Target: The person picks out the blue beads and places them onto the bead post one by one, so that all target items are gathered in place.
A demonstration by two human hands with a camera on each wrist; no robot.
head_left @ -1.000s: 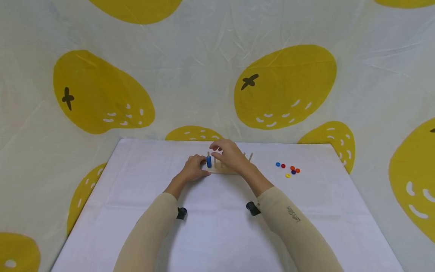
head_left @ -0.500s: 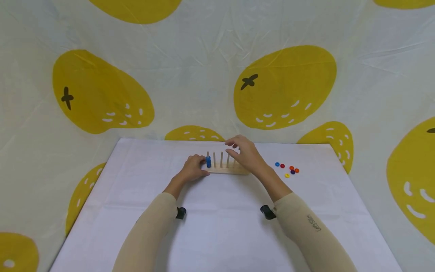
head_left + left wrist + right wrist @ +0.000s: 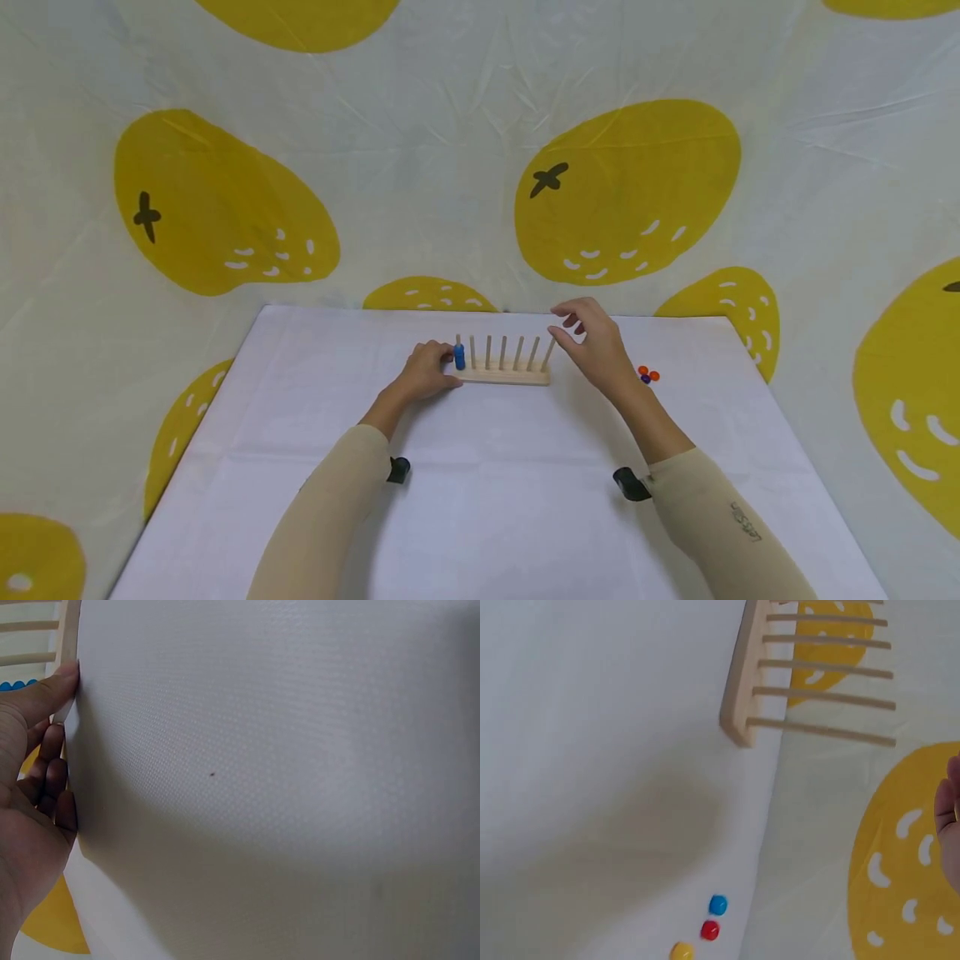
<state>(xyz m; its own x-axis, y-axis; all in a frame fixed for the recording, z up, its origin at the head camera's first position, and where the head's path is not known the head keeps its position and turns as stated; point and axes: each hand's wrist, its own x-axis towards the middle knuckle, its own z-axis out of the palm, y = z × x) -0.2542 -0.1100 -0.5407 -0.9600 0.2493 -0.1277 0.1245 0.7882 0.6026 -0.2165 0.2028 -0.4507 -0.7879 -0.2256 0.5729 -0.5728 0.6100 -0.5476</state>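
Note:
A pale wooden peg stand (image 3: 504, 377) with a row of several upright pegs stands near the far edge of the table. Blue beads (image 3: 460, 357) are stacked on its leftmost peg; the other pegs are bare. My left hand (image 3: 429, 371) grips the left end of the stand, and in the left wrist view its thumb (image 3: 52, 694) presses along the base. Past the stand's right end, my right hand (image 3: 596, 346) is raised beside the last peg, thumb and fingers apart with nothing seen between them. Only a bit of the right hand (image 3: 951, 832) shows in its wrist view.
Loose beads lie right of the stand: two orange beads (image 3: 655, 377) and a dark blue bead (image 3: 645, 379). A blue bead (image 3: 718, 904), a red bead (image 3: 710, 930) and a yellow bead (image 3: 681, 952) show in the right wrist view, hidden behind my right arm from the head.
My right hand has moved rightward from over the left pegs to beyond the stand's right end, uncovering the bare pegs and covering some loose beads. My left hand stays on the stand.

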